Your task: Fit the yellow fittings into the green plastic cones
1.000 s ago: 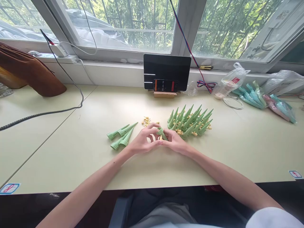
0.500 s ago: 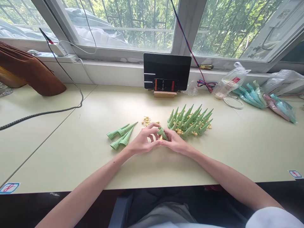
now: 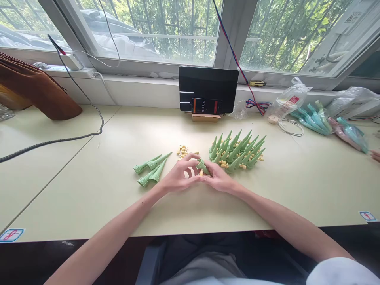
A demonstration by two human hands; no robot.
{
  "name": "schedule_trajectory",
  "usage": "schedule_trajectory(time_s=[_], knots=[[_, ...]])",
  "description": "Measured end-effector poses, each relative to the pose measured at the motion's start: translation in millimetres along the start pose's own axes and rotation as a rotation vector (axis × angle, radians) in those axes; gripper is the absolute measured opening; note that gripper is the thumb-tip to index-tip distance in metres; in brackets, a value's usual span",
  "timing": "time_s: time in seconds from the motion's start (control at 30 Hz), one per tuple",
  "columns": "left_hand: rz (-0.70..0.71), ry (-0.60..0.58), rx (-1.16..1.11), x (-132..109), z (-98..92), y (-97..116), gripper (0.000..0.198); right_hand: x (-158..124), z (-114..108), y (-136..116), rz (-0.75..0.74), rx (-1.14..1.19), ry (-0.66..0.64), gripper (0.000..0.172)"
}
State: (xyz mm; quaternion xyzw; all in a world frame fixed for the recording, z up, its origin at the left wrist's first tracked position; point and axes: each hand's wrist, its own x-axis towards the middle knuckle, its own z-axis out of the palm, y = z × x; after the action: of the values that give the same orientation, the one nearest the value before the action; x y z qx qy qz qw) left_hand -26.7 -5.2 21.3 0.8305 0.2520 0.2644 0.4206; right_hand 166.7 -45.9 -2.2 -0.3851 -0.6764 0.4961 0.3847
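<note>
A green plant watering spike (image 3: 203, 165) is held between my two hands above the table, its wide round opening tilted up toward the left. My right hand (image 3: 219, 176) is closed around its tapering body. My left hand (image 3: 181, 174) curls around the open end, fingertips at the rim. A small yellow valve (image 3: 201, 172) pokes out of the spike's side by both thumbs. Just beyond my left hand lies a loose pile of yellow valves (image 3: 183, 150). Several green spikes (image 3: 154, 166) without visible valves lie left of it. Many upright spikes with yellow valves (image 3: 237, 152) stand in a cluster to the right.
A tablet (image 3: 209, 85) leans at the back, with a phone (image 3: 206, 106) on a cardboard stand before it. Bagged blue and pink pieces (image 3: 314, 118) lie at the back right. A black cable (image 3: 59, 140) crosses the left side. Another person's hand (image 3: 375, 155) shows at the right edge.
Both my hands keep almost the same grip on the spike. Another person's hand has come into view at the right edge.
</note>
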Motion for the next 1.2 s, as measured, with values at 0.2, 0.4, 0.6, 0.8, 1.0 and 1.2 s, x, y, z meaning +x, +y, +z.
schedule_trajectory(time_s=[0.2, 0.4, 0.6, 0.8, 1.0, 1.2], knots=[[0.004, 0.022, 0.020, 0.0, 1.3, 1.3, 0.025, -1.9, 0.1, 1.2, -0.015, -0.059, 0.006, 0.029], [0.014, 0.047, 0.027, 0.6, 2.7, 2.8, 0.026, -4.1, 1.3, -4.1, -0.043, -0.123, 0.009, 0.036], [0.044, 0.071, 0.042, 0.4, 4.2, 4.1, 0.025, -6.0, 2.0, -5.4, -0.076, -0.155, -0.009, 0.036], [0.070, 0.093, 0.062, -1.2, 5.3, 4.9, 0.022, -6.9, 2.3, -2.9, -0.085, -0.184, -0.004, 0.040], [0.070, 0.104, 0.065, -1.1, 5.8, 5.2, 0.024, -6.8, 3.0, -5.1, -0.067, -0.188, -0.001, 0.039], [0.067, 0.100, 0.054, -1.5, 6.1, 3.6, 0.022, -6.4, 3.3, -4.6, -0.066, -0.180, 0.005, 0.034]])
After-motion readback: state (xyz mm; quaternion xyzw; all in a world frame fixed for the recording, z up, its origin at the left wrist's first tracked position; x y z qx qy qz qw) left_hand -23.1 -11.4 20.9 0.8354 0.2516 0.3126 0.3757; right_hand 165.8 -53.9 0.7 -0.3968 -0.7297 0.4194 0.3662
